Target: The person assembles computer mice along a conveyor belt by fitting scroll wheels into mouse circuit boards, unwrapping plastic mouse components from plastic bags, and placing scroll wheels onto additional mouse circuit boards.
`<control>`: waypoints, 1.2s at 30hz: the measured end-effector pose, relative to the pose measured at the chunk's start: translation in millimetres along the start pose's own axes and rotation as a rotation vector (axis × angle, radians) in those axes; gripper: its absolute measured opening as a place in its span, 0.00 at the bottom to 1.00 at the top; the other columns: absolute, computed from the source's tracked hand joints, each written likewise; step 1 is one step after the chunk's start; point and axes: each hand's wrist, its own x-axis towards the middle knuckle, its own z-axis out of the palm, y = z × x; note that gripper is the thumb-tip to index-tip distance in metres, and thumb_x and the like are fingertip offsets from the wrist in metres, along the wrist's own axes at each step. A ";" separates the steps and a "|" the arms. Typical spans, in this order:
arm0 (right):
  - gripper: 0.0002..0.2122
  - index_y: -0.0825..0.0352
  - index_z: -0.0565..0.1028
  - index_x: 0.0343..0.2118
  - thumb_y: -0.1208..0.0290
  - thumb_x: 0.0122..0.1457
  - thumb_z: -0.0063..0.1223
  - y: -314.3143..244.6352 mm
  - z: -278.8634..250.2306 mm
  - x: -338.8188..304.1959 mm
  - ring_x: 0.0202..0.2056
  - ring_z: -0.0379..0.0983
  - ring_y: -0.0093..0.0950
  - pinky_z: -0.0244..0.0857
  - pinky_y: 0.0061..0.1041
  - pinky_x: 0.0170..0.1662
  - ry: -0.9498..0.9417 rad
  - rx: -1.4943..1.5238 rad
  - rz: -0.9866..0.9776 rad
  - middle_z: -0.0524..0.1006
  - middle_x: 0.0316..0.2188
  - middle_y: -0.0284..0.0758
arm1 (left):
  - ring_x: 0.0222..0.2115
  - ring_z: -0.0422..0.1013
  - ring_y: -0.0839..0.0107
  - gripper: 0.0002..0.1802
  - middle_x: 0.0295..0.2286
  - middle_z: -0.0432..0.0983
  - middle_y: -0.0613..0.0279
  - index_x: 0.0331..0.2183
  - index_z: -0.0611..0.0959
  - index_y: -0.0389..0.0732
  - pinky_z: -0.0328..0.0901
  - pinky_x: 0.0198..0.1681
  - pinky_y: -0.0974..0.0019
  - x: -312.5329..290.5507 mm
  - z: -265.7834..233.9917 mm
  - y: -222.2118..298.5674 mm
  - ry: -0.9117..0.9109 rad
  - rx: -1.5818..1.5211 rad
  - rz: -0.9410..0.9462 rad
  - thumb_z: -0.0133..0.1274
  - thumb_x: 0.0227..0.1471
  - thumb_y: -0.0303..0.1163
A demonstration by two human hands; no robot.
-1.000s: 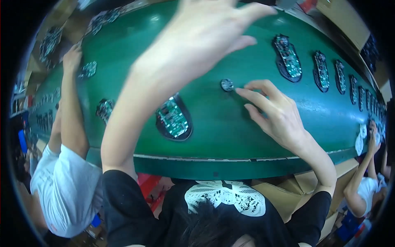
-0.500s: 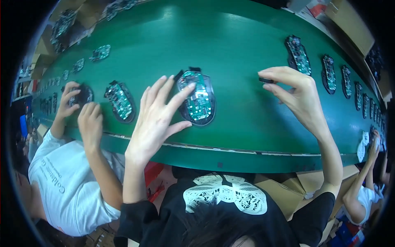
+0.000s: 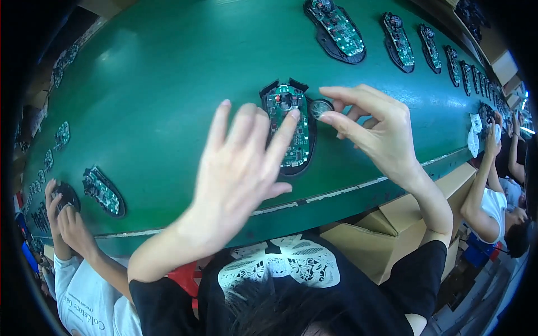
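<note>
A green circuit board (image 3: 301, 140) lies in a black oval housing (image 3: 301, 170) on the green work surface, in front of me. My left hand (image 3: 238, 151) is open over its left side, fingers spread, with the index fingertip on the upper part of the board. Just right of the board, my right hand (image 3: 376, 120) pinches a small round dark disc (image 3: 321, 108) between thumb and forefinger. The disc has a paler, see-through-looking face and is held close to the housing's upper right edge; whether they touch I cannot tell.
Several similar board-and-housing units (image 3: 341, 35) stand in a row toward the right. Another unit (image 3: 104, 193) lies at left, near a co-worker's hands (image 3: 67, 218). Loose circuit boards (image 3: 62, 136) line the far left. Cardboard boxes (image 3: 386, 241) sit below the front edge.
My right hand has come in from the right to the board's side, turning the disc so its round face shows. My left index finger stays over the board. The whole view has swung round.
</note>
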 end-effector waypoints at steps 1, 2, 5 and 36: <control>0.15 0.67 0.81 0.45 0.74 0.54 0.67 -0.9 1.8 1.4 0.23 0.77 0.22 0.69 0.22 0.25 0.001 -0.002 0.007 0.79 0.28 0.35 | 0.51 0.64 0.56 0.49 0.43 0.69 0.54 0.58 0.73 0.42 0.57 0.61 0.46 3.3 -12.3 -9.4 -0.025 -0.156 -0.008 0.72 0.33 0.44; 0.15 0.67 0.81 0.45 0.74 0.54 0.67 -0.3 5.3 4.7 0.23 0.77 0.22 0.69 0.22 0.25 0.021 -0.005 -0.034 0.79 0.28 0.35 | 0.51 0.64 0.54 0.49 0.45 0.69 0.55 0.59 0.73 0.47 0.59 0.59 0.49 4.8 -18.2 -20.2 -0.020 -0.180 -0.020 0.72 0.31 0.39; 0.14 0.67 0.81 0.43 0.74 0.53 0.67 -4.7 17.6 15.3 0.23 0.77 0.24 0.70 0.24 0.25 0.036 -0.003 -0.099 0.78 0.27 0.35 | 0.54 0.63 0.51 0.45 0.53 0.67 0.56 0.55 0.78 0.58 0.61 0.59 0.52 7.1 -19.7 -36.8 0.027 -0.123 -0.033 0.71 0.29 0.30; 0.26 0.78 0.73 0.52 0.84 0.45 0.56 -30.8 25.6 7.3 0.35 0.77 0.34 0.73 0.28 0.31 -0.144 -0.788 -0.302 0.74 0.35 0.39 | 0.57 0.61 0.51 0.31 0.59 0.62 0.49 0.44 0.83 0.51 0.58 0.61 0.44 19.8 11.6 -32.6 0.084 -0.230 0.129 0.69 0.31 0.33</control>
